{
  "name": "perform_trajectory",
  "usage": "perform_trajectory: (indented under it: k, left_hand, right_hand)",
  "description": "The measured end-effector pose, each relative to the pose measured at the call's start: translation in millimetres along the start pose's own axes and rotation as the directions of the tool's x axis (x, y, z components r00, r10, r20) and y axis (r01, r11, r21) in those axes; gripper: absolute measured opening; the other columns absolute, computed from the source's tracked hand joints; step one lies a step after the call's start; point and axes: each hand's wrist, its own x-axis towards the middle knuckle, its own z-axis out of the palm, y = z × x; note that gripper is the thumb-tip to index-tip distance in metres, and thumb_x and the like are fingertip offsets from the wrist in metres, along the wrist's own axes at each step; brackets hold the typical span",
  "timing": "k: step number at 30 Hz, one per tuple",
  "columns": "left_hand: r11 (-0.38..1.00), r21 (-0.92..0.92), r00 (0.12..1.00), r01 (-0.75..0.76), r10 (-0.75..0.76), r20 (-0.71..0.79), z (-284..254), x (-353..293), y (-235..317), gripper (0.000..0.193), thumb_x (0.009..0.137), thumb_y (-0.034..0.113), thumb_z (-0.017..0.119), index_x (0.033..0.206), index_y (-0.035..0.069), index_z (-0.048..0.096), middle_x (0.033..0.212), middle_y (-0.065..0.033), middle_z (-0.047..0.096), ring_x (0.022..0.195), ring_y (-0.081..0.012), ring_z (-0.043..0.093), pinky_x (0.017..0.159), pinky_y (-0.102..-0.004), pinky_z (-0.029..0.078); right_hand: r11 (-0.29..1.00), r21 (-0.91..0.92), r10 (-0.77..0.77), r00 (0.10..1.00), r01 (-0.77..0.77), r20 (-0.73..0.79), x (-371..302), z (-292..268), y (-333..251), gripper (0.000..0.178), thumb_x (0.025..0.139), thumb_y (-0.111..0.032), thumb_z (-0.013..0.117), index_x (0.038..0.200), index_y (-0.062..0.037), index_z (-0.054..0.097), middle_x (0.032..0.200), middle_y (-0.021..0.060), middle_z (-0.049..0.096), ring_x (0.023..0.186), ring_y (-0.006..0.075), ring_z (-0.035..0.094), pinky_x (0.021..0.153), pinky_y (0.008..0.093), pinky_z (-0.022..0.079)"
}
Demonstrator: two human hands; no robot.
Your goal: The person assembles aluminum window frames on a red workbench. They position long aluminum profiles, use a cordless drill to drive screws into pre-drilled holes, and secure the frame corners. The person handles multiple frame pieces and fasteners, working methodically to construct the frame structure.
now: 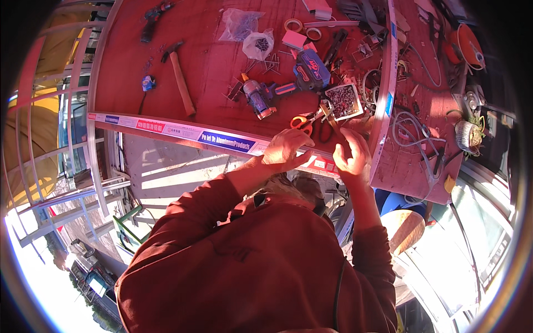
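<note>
1. The person's own chest and both red sleeves (261,261) fill the near part of the view, hiding whatever lies under the near edge of the workbench (211,55).
2. The left hand (286,149) lies palm down on a long aluminium strip (183,132) with coloured labels, which runs along the bench's near edge. Its fingers are loosely curled over the strip, pressing on it rather than gripping it.
3. The right hand (351,152) is just beside the left, near the bench's near right corner, where the strip meets a second metal strip (387,83) running away along the right side. Its fingers are curled partly shut with the thumb tucked in. I cannot tell whether they hold anything.
4. Just beyond the hands lie orange-handled scissors (302,122) and a small open box of screws (343,101).
5. Farther in lies a blue cordless drill (300,80) on its side, with loose nails scattered around it.
6. Toward the bench's left side lies a wooden-handled hammer (180,77).
7. Near the far edge are a plastic bag of screws (259,44) and rolls of tape (294,25).
8. Beyond the second strip, the right side carries tangled grey cable (413,133).
</note>
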Motion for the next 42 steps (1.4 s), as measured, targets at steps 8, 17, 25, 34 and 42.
perform_trajectory:
  k: [8,17,25,34,42]
  left_hand:
    - [0.973,-0.049,0.882,0.227,-0.227,-0.413,-70,-102,-11,0.010,0.079,0.002,0.070,0.089,0.002,0.068,0.085,-0.0122,0.069,0.080,-0.0297,0.069,0.072,-0.0366,0.055]
    - [0.941,-0.087,0.703,0.326,-0.303,-0.643,-121,-102,-51,0.006,0.083,0.003,0.069,0.089,0.002,0.069,0.082,-0.0102,0.069,0.076,-0.0246,0.069,0.070,-0.0322,0.054]
    - [0.927,-0.243,0.867,0.285,-0.357,-0.349,-93,-3,-83,0.011,0.088,0.012,0.071,0.097,0.005,0.071,0.082,-0.0084,0.068,0.075,-0.0144,0.068,0.068,-0.0284,0.053]
    - [0.954,-0.176,0.953,-0.243,0.268,0.138,41,129,32,0.012,0.089,0.008,0.068,0.101,0.006,0.070,0.090,-0.0087,0.071,0.080,-0.0205,0.070,0.069,-0.0309,0.054]
    - [0.904,0.129,0.736,-0.407,0.241,0.633,211,217,95,0.019,0.085,0.023,0.067,0.098,0.010,0.072,0.093,-0.0120,0.072,0.089,-0.0311,0.069,0.077,-0.0440,0.055]
  right_hand:
    - [0.671,-0.434,-0.322,0.763,0.602,0.561,167,168,-4,0.064,0.082,0.000,0.056,0.144,-0.0044,0.042,0.121,0.0173,0.060,0.115,0.0346,0.057,0.103,0.0440,0.043]
    - [0.933,-0.165,-0.172,0.798,0.320,0.578,173,85,-77,0.074,0.066,-0.025,0.087,0.131,-0.0115,0.055,0.107,0.0177,0.070,0.099,0.0377,0.067,0.081,0.0435,0.054]
    - [0.946,-0.217,-0.260,0.963,0.240,-0.070,21,-104,-37,0.031,0.087,-0.018,0.070,0.115,-0.0061,0.065,0.100,0.0080,0.070,0.090,0.0162,0.067,0.078,0.0317,0.052]
    - [0.626,0.544,0.773,0.533,-0.559,-0.343,-204,-149,-16,0.012,0.086,-0.021,0.070,0.084,-0.0097,0.066,0.069,-0.0044,0.059,0.061,0.0038,0.052,0.057,0.0231,0.037]
    - [0.529,0.717,0.838,0.413,-0.454,-0.356,-277,-99,37,0.014,0.088,-0.021,0.073,0.087,-0.0104,0.065,0.074,-0.0022,0.060,0.066,0.0068,0.054,0.060,0.0253,0.040]
